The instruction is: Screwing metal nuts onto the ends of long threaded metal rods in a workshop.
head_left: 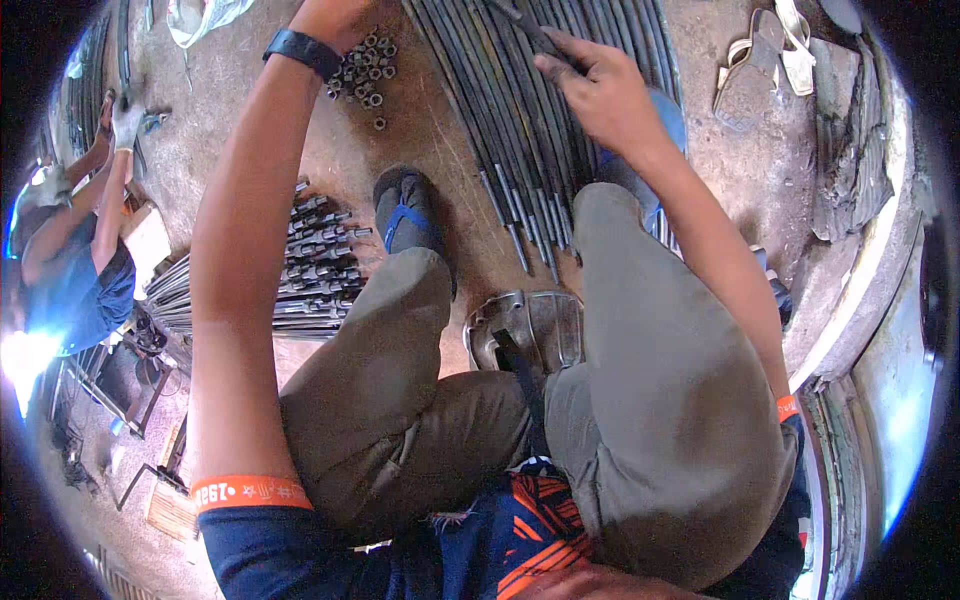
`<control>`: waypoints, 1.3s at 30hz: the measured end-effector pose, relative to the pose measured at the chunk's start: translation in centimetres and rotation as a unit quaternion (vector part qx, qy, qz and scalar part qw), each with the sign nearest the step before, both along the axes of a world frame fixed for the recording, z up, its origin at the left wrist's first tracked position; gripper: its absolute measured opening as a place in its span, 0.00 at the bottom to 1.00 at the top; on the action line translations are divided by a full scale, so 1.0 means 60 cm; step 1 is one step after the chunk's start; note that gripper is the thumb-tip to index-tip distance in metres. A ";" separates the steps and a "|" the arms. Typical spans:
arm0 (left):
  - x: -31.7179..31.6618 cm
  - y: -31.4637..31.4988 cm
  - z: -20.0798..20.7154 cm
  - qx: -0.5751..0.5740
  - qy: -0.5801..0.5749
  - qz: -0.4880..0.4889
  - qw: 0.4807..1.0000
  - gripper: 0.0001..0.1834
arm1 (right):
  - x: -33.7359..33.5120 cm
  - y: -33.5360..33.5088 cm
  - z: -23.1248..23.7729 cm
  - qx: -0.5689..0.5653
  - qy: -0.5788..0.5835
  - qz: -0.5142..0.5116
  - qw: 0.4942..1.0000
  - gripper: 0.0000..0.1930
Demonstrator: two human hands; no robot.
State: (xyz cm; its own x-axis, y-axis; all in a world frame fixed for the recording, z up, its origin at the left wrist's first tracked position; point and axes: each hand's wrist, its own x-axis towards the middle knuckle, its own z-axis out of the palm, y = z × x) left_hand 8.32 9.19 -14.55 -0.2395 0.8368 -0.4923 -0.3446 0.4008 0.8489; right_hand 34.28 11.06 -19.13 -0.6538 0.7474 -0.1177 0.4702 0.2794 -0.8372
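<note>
My right hand (607, 95) is closed, thumb and fingers pinching a dark metal rod (535, 33) whose far end leaves the picture at the top. Beneath it lies a wide row of dark metal rods (500, 110) with threaded ends pointing toward me. My left hand (338, 18) is cut off by the upper edge, so its fingers are hidden; a dark band circles that wrist. Close to it on the floor is a small heap of hex nuts (372, 72). Left of my foot, partly behind my left forearm, another stack of rods (318, 262) carries nuts on its ends.
Between my feet lies a clear curved visor (530, 325) with a black strap. Sandals (765, 60) and weathered boards (848, 140) are at the right. A co-worker (85, 240) wearing gloves handles rods at the far left, near a metal frame (125, 400).
</note>
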 end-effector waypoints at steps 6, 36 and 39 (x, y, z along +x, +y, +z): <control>-0.035 -0.005 -0.031 0.064 -0.081 -0.041 0.994 0.14 | -0.005 0.004 0.007 -0.007 0.001 0.006 1.000 0.19; -0.040 -0.013 -0.044 0.050 0.074 -0.019 0.996 0.19 | -0.001 -0.001 -0.005 -0.043 0.012 0.005 0.999 0.20; -0.035 -0.005 -0.049 0.114 0.038 -0.025 0.992 0.21 | 0.003 -0.003 -0.008 -0.045 0.009 0.001 0.999 0.20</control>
